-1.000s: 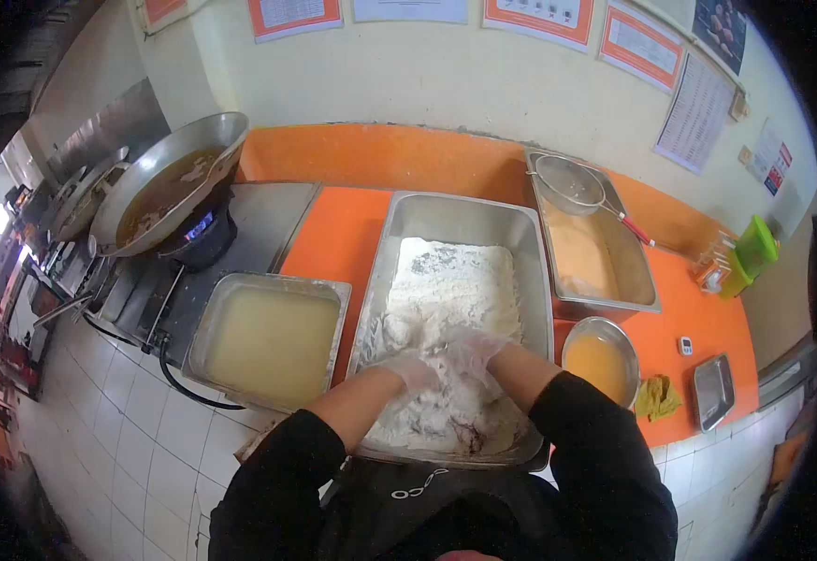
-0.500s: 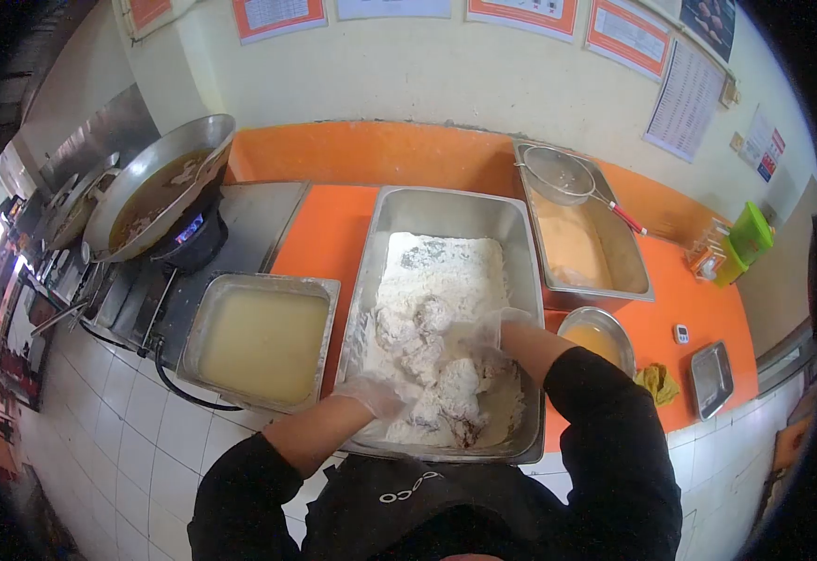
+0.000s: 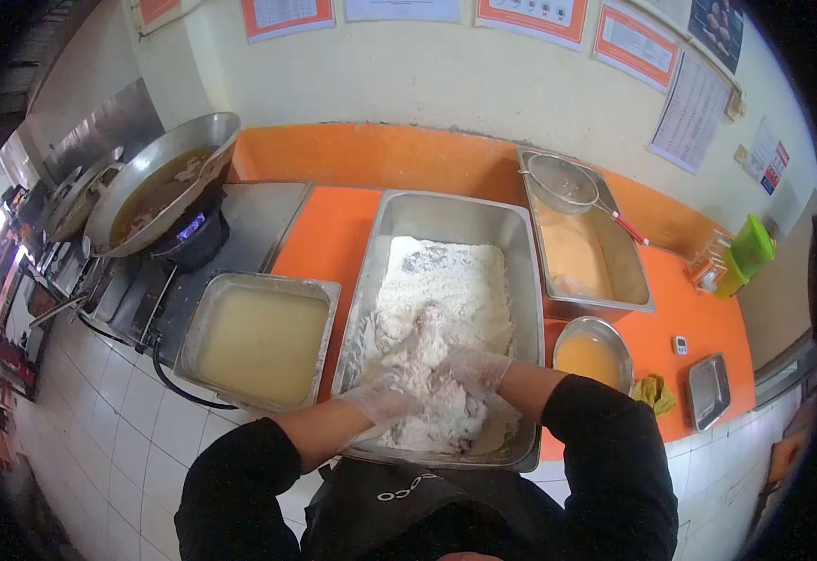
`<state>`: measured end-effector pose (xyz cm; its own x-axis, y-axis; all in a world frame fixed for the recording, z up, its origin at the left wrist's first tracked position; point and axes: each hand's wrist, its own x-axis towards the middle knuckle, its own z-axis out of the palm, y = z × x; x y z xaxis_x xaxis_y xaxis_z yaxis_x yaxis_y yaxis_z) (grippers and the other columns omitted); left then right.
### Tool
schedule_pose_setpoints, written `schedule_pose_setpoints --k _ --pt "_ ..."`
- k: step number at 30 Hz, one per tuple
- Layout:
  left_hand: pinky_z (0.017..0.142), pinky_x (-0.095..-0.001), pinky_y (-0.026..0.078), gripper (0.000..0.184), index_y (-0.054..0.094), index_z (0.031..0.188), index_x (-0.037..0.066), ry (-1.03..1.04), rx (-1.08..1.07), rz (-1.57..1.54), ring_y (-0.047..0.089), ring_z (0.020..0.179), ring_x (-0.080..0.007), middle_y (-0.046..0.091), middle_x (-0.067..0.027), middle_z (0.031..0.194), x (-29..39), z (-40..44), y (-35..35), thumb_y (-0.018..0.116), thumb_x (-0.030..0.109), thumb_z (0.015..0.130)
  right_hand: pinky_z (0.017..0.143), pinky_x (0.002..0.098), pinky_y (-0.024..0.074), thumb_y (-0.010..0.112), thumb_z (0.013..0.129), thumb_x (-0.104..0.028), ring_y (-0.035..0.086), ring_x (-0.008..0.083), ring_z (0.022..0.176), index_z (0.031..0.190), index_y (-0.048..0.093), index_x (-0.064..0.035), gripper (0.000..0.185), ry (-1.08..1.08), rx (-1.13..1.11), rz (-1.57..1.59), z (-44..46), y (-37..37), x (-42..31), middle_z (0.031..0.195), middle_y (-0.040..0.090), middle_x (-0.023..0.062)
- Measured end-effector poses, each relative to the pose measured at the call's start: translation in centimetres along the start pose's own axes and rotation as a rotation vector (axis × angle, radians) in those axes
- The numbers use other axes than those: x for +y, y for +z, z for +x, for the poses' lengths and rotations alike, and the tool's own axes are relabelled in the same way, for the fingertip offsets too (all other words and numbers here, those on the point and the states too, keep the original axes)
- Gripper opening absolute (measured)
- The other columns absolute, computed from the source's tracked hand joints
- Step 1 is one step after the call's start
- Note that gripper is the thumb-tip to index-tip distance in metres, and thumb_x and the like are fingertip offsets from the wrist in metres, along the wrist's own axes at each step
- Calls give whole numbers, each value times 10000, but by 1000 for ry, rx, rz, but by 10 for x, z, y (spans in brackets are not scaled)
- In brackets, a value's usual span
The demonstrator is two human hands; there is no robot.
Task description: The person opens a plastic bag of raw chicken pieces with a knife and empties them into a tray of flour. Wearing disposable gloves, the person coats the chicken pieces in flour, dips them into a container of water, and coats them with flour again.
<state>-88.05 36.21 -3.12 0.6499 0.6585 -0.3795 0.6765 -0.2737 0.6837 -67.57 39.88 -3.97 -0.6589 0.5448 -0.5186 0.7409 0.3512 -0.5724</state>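
A deep steel pan (image 3: 509,217) in front of me holds white flour (image 3: 455,271) and a heap of flour-coated chicken pieces (image 3: 430,344). My left hand (image 3: 382,397), in a clear plastic glove, presses into the heap from the left with its fingers curled in among the pieces. From the right, my right hand (image 3: 472,374), gloved too, curls round the same heap. Flour and motion blur partly hide the fingertips of both hands. One coated piece stands up from the heap just beyond my hands.
Left of the pan is a tray of cloudy liquid (image 3: 268,337); beyond it, a large wok of oil (image 3: 170,192) sits over a burner. At right are an orange-powder pan (image 3: 567,238) with a sieve (image 3: 563,184), a bowl (image 3: 595,360), a yellow cloth (image 3: 653,395) and a small tray (image 3: 708,383).
My right hand has moved left and down toward my left hand. The coated pieces are now gathered between both hands, with one piece raised. My left hand has shifted slightly inward.
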Motion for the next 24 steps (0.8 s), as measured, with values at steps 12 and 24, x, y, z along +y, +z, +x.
schedule_pose_setpoints --k 12,24 --pt "949 -373 326 450 531 1095 47 67 152 380 488 1034 -220 571 -127 966 -13 -21 -13 561 372 784 854 368 381 513 804 -342 514 263 962 1066 562 -119 348 -81 387 167 -46 -44 -29 1075 555 113" --pt "932 -381 341 364 542 1080 60 -64 -405 467 497 1041 -220 574 -93 1037 41 -18 -20 525 297 804 693 326 439 442 858 -177 510 205 705 878 562 -68 163 456 149 1186 -43 91 -42 840 560 85"
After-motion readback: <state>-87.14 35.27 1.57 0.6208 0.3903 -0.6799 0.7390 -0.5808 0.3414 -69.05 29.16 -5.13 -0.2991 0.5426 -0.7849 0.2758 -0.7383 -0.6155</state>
